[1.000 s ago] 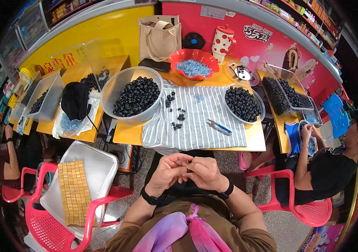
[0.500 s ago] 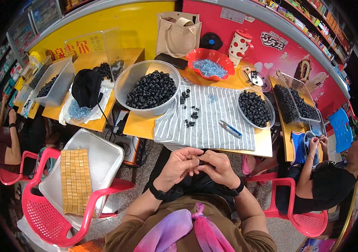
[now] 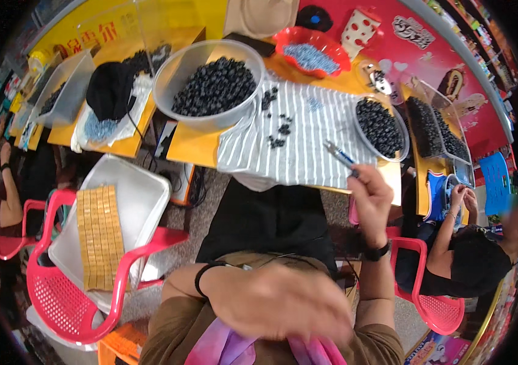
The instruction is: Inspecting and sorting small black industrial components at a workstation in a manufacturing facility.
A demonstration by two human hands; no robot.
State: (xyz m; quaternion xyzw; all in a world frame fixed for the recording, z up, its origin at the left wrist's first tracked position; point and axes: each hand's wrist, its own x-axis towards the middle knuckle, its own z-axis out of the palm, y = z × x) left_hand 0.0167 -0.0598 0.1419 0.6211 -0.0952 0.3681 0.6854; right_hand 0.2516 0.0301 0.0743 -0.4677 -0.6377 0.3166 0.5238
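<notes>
Right hand (image 3: 372, 196): thumb and fingers pinch the handle end of the small metal pliers with blue handles (image 3: 342, 157).
Left hand (image 3: 280, 304): I see it motion-blurred before the chest, over the pink-and-purple fabric scarf (image 3: 219, 345); the fingers look extended, but I cannot tell whether they hold anything.
Pliers: over the right part of the grey-and-white striped cloth (image 3: 307, 135), tips toward the upper left; I cannot tell whether they are lifted.
Striped cloth: loose black beads (image 3: 278, 143) on its left side.
Beside the cloth: round clear plastic bowl (image 3: 402, 146) of black beads at right, large round clear plastic tub (image 3: 166, 100) of them at left.
Behind: red wavy-rimmed bowl (image 3: 283, 38) of pale blue pieces.
To my left: pink plastic armchair (image 3: 58, 301) bearing a tan tiled mat (image 3: 99, 237).
To my right: seated person in black (image 3: 475, 261), hands together.
</notes>
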